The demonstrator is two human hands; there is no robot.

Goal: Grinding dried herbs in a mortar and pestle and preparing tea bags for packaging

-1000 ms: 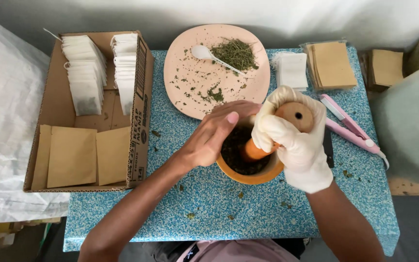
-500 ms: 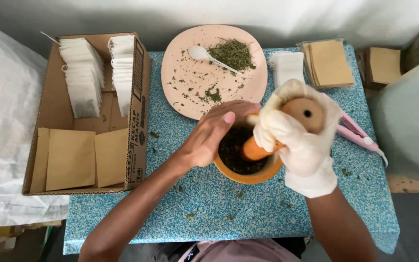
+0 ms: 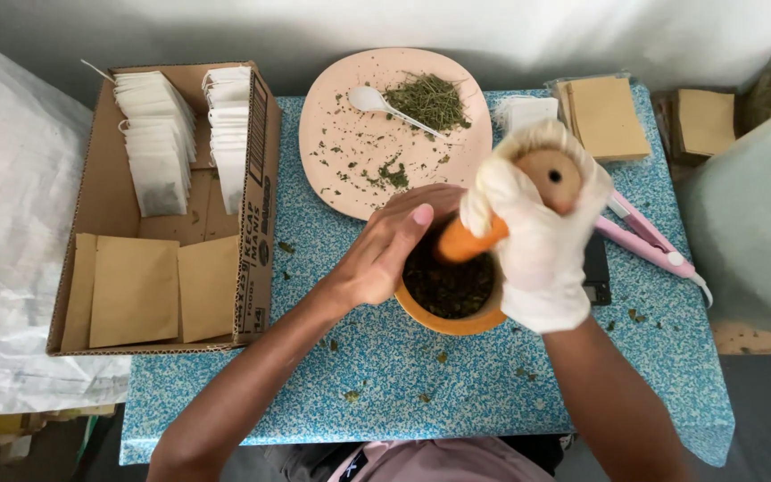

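At the far left, a crumpled white plastic sheet [image 3: 2, 232] lies beside an open cardboard box [image 3: 265, 205]. Inside the box, two rows of white filter bags [image 3: 158, 143] stand on edge towards the back, and flat brown paper pouches [image 3: 136, 290] lie at the front. The box rests on the left end of a blue speckled table [image 3: 457, 393].

Further right, a pale pink plate [image 3: 341, 170] sits at the table's far edge, carrying a white spoon [image 3: 372, 100] and a heap of dried green herbs [image 3: 430, 100], with loose flakes scattered over it.

Just in front of the plate, the bare left hand [image 3: 390, 250] curls over the near-left rim of an orange mortar [image 3: 452, 308] — fingers bent, steadying it. Dark crushed herbs fill the mortar. The right hand [image 3: 537, 241], in a white glove, is wrapped tightly around a wooden pestle [image 3: 466, 241], whose orange tip angles down into the bowl while its round butt shows above the fist.

To the right lie a pink flat tool [image 3: 649, 245], partly under the gloved hand, a stack of brown pouches [image 3: 604, 116] and a large pale container [image 3: 751, 223] at the edge.
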